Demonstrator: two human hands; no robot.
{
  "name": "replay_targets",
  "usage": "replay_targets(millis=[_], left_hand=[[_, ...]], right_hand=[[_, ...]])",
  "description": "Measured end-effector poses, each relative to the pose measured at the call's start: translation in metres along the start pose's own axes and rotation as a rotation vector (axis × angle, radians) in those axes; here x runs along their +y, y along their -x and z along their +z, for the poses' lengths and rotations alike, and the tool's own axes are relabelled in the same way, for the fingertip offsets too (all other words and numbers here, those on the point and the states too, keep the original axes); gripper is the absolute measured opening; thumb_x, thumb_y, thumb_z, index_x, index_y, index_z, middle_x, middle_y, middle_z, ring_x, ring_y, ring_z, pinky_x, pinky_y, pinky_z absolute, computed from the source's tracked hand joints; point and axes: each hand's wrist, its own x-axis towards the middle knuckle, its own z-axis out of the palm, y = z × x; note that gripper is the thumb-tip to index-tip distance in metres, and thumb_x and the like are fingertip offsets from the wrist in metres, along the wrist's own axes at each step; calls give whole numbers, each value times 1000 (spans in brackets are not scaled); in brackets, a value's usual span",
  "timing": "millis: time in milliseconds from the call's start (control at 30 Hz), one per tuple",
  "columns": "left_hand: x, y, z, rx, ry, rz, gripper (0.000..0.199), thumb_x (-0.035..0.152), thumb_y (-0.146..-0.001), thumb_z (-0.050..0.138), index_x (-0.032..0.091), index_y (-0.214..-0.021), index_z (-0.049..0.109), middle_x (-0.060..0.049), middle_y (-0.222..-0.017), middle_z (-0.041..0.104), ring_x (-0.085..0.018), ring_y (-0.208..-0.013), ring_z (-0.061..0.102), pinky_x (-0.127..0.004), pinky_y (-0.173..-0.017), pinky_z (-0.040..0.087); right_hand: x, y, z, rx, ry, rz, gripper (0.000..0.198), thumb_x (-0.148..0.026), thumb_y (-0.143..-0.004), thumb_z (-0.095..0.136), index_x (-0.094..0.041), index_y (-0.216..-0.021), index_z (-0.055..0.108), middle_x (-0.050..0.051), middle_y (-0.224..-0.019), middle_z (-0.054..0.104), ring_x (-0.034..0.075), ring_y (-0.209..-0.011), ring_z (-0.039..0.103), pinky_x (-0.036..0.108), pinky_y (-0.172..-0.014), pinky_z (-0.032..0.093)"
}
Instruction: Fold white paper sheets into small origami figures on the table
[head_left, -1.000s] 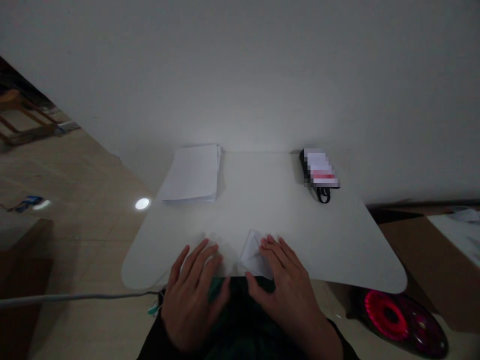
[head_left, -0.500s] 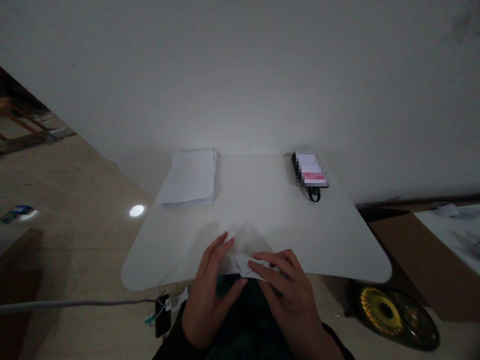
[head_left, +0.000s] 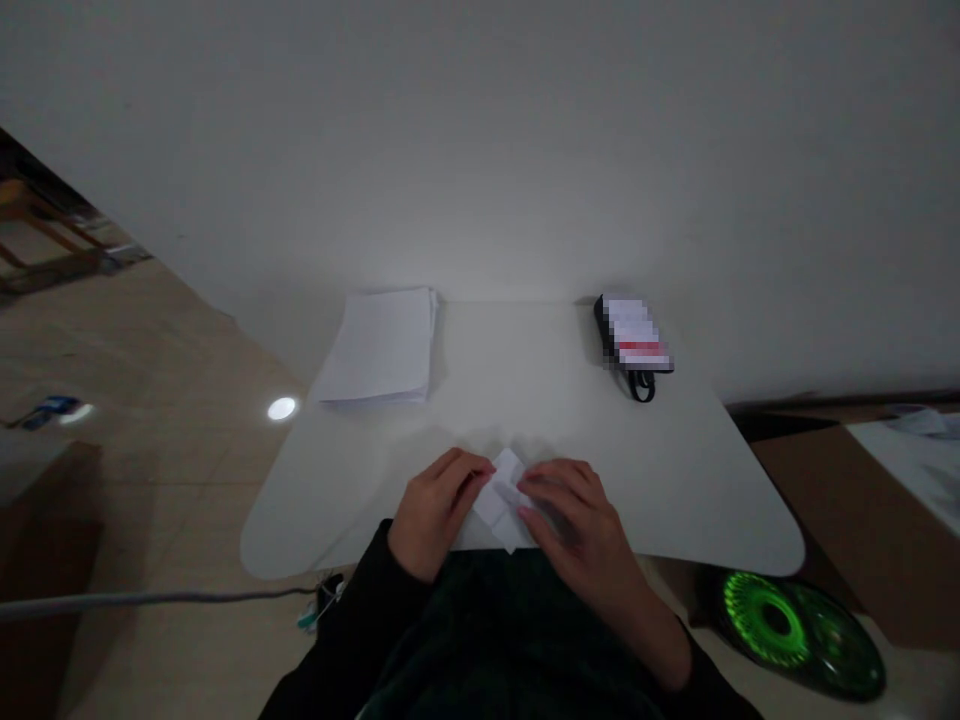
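A small folded sheet of white paper [head_left: 501, 503] lies at the near edge of the white table, turned so that one corner points away from me. My left hand [head_left: 444, 507] pinches its left side between thumb and forefinger. On the right side, my right hand [head_left: 576, 515] has its bent fingers and thumb at the paper's edge, spread a little apart. Blur and the fingers hide part of the creases, and I cannot make out how firmly the right fingers grip.
A stack of white paper [head_left: 379, 345] lies at the table's [head_left: 517, 370] back left. At the back right is a dark device with a blurred-out face [head_left: 636, 335] and a black loop. A wall rises behind. Right of the table are a cardboard box [head_left: 847, 520] and a green-lit round object [head_left: 769, 618].
My left hand has gone from open, fingers stretched, to pinching the paper. The paper now lies more fully in view, farther onto the table. The lit object turned from yellow to green.
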Motion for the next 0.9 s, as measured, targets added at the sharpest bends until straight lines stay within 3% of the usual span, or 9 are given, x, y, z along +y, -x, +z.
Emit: replay_targets(millis=[133, 267, 467, 600, 667, 900], left_hand=[[-9, 14, 5, 21, -269, 227, 23, 17, -91, 47, 19, -105, 65, -12, -120, 61, -22, -107, 56, -39, -87, 48], [-5, 32, 4, -51, -351, 409, 35, 11, -87, 48, 11, -121, 58, -12, -118, 64, -21, -108, 57, -36, -91, 46], [2, 42, 3, -8, -433, 381, 29, 22, -85, 58, 16, -114, 63, -8, -119, 66, -20, -108, 59, -34, -95, 41], [-1, 45, 7, -12, -429, 339, 29, 22, -90, 54, 18, -117, 62, -5, -116, 67, -20, -105, 58, -35, -92, 39], [-2, 47, 10, 2, -423, 323, 29, 20, -91, 51, 20, -118, 61, -5, -114, 67, -20, -102, 56, -37, -90, 38], [1, 45, 9, 25, -298, 195, 21, 23, -90, 56, 23, -108, 66, -3, -99, 69, -18, -84, 56, -33, -74, 40]], right_hand=[[7, 7, -7, -196, 128, -94, 38, -34, -83, 68, -21, -118, 61, 8, -115, 65, 24, -108, 57, 44, -91, 48], [12, 17, -8, -227, 207, -165, 50, -29, -83, 68, -19, -130, 54, 9, -123, 64, 25, -121, 52, 48, -99, 43], [15, 19, -6, -146, 157, -156, 23, -26, -87, 64, -25, -110, 67, 4, -117, 68, 21, -118, 55, 42, -95, 45], [15, 18, -5, -162, 166, -169, 39, -38, -81, 69, -25, -117, 64, 4, -118, 68, 24, -117, 55, 45, -94, 44], [15, 19, -5, -158, 174, -175, 42, -36, -81, 70, -25, -121, 61, 3, -119, 67, 24, -117, 54, 45, -95, 43], [8, 12, -3, -94, 57, -72, 18, -28, -86, 65, -29, -103, 70, 0, -105, 71, 23, -102, 57, 41, -83, 45]])
